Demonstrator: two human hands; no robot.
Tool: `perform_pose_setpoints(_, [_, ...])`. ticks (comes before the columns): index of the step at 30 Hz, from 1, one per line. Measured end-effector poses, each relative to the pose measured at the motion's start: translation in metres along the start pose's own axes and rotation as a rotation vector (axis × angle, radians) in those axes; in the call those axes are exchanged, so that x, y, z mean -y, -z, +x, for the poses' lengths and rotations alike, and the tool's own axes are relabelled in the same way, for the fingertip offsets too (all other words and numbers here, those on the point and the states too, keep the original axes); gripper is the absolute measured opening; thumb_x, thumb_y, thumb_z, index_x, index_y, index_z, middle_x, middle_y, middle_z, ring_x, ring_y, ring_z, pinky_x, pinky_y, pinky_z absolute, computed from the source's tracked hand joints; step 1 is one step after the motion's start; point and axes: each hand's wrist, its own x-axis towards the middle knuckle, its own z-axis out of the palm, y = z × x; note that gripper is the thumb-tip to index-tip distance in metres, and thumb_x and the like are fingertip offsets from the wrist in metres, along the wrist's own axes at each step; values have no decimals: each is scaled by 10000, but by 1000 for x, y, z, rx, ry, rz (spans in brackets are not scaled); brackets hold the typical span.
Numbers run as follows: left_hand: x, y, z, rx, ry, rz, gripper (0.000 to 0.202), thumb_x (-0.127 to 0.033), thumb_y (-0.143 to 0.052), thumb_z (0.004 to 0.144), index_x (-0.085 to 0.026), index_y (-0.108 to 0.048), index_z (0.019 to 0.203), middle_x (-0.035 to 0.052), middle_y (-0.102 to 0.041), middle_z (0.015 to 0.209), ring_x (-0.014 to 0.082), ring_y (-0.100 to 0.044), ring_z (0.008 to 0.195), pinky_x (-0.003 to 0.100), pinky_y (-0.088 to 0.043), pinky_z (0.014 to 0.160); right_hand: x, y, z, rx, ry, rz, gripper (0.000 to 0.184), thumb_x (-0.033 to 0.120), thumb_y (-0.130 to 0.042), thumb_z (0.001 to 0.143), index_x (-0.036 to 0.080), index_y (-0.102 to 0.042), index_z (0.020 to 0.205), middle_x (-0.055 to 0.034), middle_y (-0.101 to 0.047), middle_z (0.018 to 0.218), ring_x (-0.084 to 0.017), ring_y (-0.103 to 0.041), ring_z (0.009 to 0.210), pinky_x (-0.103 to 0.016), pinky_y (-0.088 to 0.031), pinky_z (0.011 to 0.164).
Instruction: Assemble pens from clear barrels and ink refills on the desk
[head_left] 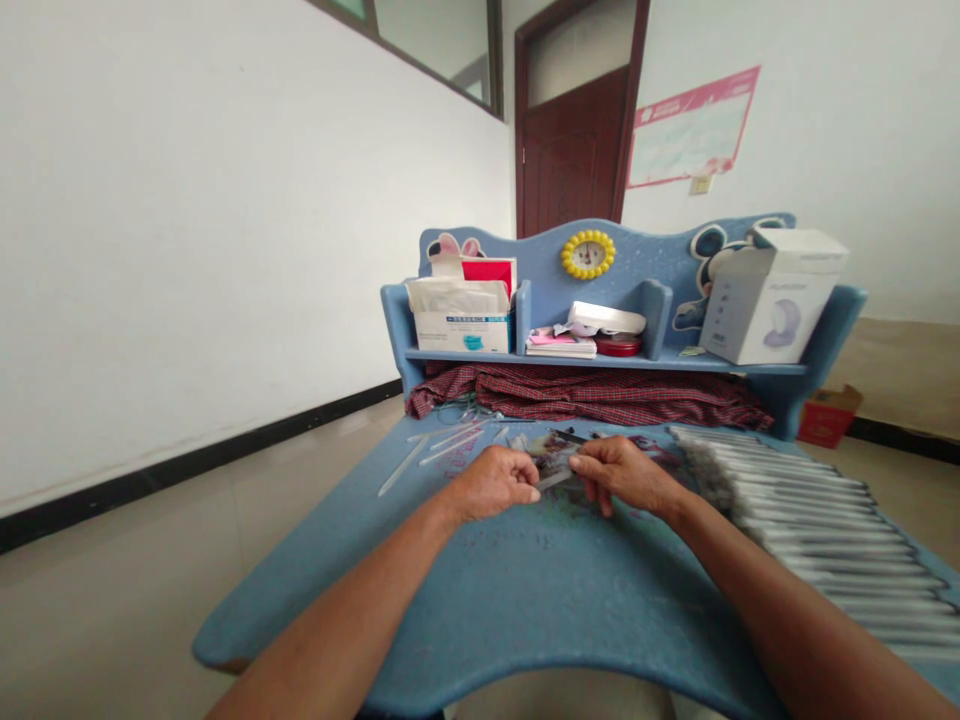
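My left hand [495, 482] and my right hand [619, 470] meet over the middle of the blue desk [510, 590]. Both are closed in a pinch on one thin grey strip [553, 481] held between them, the left at its near end and the right at its far end. Under the hands lie a few small dark and grey pieces, too small to name. Several loose pale strips [439, 447] lie on the desk to the left of my left hand.
A long row of grey strips [810, 515] covers the desk's right side. A plaid cloth [592, 392] lies under the shelf, which carries a mask box [461, 322], booklets, a white carton [772, 300] and a yellow clock [588, 254]. A dark door stands behind.
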Motion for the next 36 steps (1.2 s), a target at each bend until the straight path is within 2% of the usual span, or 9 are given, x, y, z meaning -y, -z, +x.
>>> perform_pose_setpoints(9, [-6, 5, -5, 143, 26, 65, 227, -278, -584, 649, -113, -659, 786, -54, -462, 518, 66, -369, 471, 195, -263, 464, 3, 1, -1, 10, 61, 47, 287, 426, -549, 740, 149, -529, 669, 22, -571, 557, -89, -535, 383, -190, -380, 396])
perform_pose_setpoints(14, [-6, 4, -5, 91, -18, 93, 198, -267, -595, 634, -117, -652, 751, -45, -491, 563, 75, -404, 521, 195, -279, 495, 4, 0, -1, 18, 29, 39, 343, 473, -491, 772, 159, -489, 633, 24, -568, 525, -84, -518, 355, -184, -367, 378])
perform_pose_setpoints(20, [-2, 0, -2, 44, -20, 92, 170, -265, -613, 611, -121, -623, 701, -56, -449, 521, 70, -375, 490, 197, -267, 478, 2, -5, 0, 26, -70, 3, 409, 512, -401, 808, 185, -398, 563, 47, -512, 406, -70, -435, 263, -168, -282, 289])
perform_pose_setpoints(26, [2, -2, 1, 26, -25, 87, 152, -242, -614, 597, -121, -604, 689, -54, -460, 536, 71, -382, 502, 195, -273, 483, 5, -6, 0, 26, -105, -31, 433, 524, -384, 812, 184, -391, 543, 51, -482, 359, -63, -394, 230, -167, -240, 263])
perform_pose_setpoints(29, [2, -1, 1, 27, -32, 89, 149, -240, -615, 599, -121, -603, 688, -55, -466, 541, 70, -386, 509, 195, -281, 493, 6, -4, 0, 26, -95, -25, 444, 540, -377, 811, 170, -434, 572, 40, -503, 390, -68, -426, 253, -170, -269, 284])
perform_pose_setpoints(33, [0, 1, 0, 40, -42, 112, 148, -244, -608, 612, -122, -610, 696, -53, -465, 550, 72, -392, 520, 194, -283, 498, 7, 2, -2, 21, -11, 5, 378, 519, -477, 772, 155, -484, 669, 28, -556, 500, -82, -510, 341, -170, -342, 348])
perform_pose_setpoints(36, [0, 2, 0, 50, -35, 135, 150, -247, -607, 616, -124, -611, 701, -53, -462, 545, 73, -396, 514, 194, -287, 496, 7, 2, -2, 46, 16, 20, 340, 482, -498, 771, 157, -484, 668, 29, -558, 523, -81, -518, 356, -172, -358, 365])
